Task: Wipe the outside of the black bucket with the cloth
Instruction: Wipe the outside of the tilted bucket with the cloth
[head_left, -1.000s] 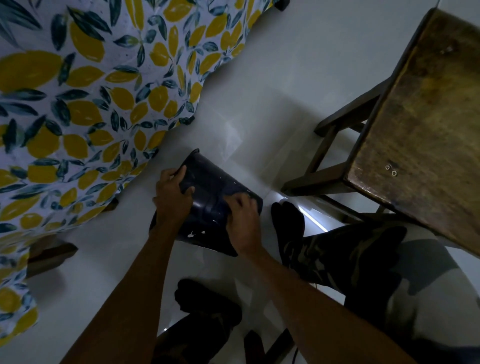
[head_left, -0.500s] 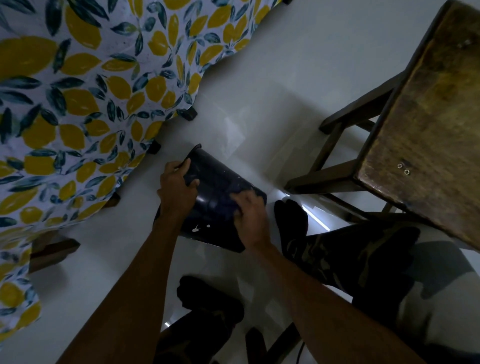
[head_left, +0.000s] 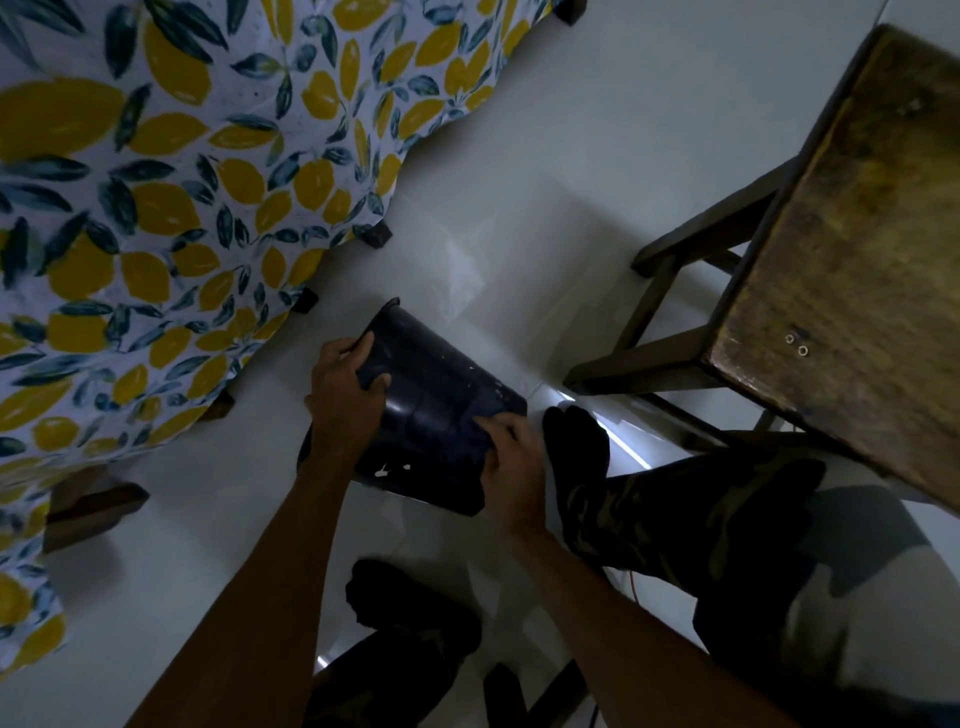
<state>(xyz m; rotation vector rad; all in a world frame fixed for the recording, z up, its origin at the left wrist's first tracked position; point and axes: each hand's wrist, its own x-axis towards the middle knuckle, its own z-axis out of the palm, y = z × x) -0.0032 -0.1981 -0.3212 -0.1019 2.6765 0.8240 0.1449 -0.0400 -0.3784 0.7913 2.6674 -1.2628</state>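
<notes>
Hands (head_left: 343, 395) grip unlabelled (paint-flecked) black bucket (head_left: 436, 410).

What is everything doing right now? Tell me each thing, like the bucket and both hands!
black bucket: tipped on its side on the floor, paint-like white flecks on its wall.
left hand: grips the bucket near its rim.
right hand: presses on the bucket's wall; the cloth under it is too dark to make out.
wooden stool: standing upright, nothing on it.
</notes>
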